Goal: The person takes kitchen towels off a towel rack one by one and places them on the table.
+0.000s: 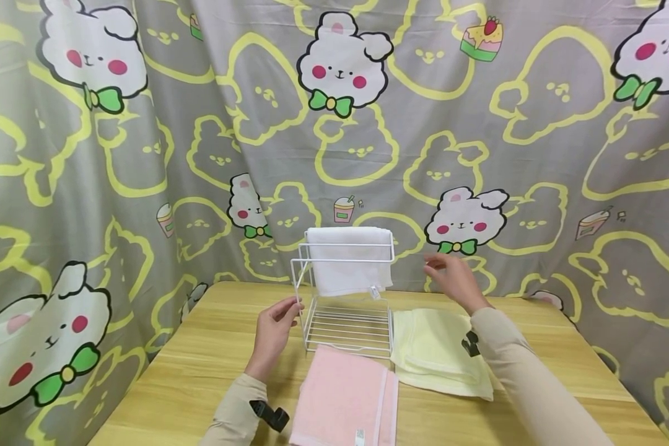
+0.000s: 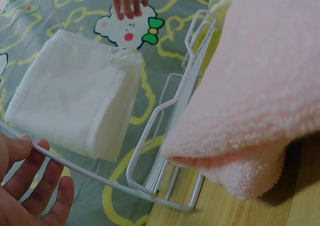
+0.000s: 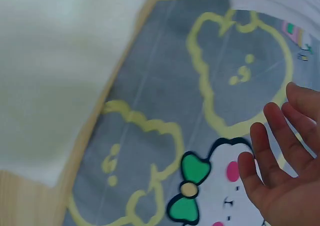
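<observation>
A white wire rack stands on the table, and a white towel hangs folded over its top bar. My left hand is at the rack's left side; in the left wrist view its thumb and index finger pinch a thin upright wire. To the right of the rack, my right hand hangs in the air, holding nothing. The right wrist view shows that hand with its fingers apart and loosely bent. A folded pink towel lies in front of the rack, and a folded pale yellow towel to its right.
The wooden table carries the rack and towels. Behind it hangs a grey curtain with cartoon prints, close to the table's back edge. Black straps are on the sleeves at both wrists.
</observation>
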The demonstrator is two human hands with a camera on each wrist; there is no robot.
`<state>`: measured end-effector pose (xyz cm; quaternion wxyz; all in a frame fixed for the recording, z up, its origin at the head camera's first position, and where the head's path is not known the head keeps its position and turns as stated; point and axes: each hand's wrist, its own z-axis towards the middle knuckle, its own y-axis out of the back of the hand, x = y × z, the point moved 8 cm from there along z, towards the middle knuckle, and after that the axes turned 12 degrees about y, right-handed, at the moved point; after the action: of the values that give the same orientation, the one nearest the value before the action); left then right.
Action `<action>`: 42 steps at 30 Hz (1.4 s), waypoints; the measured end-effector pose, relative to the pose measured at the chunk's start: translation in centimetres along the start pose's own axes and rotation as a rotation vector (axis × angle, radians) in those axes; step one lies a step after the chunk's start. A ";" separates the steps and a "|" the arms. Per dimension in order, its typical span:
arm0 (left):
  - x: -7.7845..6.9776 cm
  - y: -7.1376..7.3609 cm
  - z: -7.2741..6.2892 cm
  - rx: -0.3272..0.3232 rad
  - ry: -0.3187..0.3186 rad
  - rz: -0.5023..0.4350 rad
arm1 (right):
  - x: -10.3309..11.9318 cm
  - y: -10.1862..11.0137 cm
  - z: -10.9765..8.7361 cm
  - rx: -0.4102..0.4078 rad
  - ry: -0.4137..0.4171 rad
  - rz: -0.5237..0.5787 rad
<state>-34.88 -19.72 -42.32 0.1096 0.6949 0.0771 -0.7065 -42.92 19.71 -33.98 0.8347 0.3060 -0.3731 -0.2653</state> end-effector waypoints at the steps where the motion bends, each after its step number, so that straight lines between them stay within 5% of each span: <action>1: 0.0 0.0 0.0 -0.002 0.001 0.002 | 0.3 0.1 0.3 -0.007 -0.001 0.006; 24: -0.1 0.1 0.0 0.013 -0.018 -0.003 | 8.2 0.9 5.7 -0.033 0.030 0.170; 42: 0.0 0.0 0.0 0.022 -0.007 -0.006 | 11.5 -1.0 8.9 0.134 0.054 0.148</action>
<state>-34.92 -19.74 -42.33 0.1001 0.6934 0.0711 -0.7100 -43.51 8.53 -24.65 0.8395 0.3397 -0.3889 -0.1690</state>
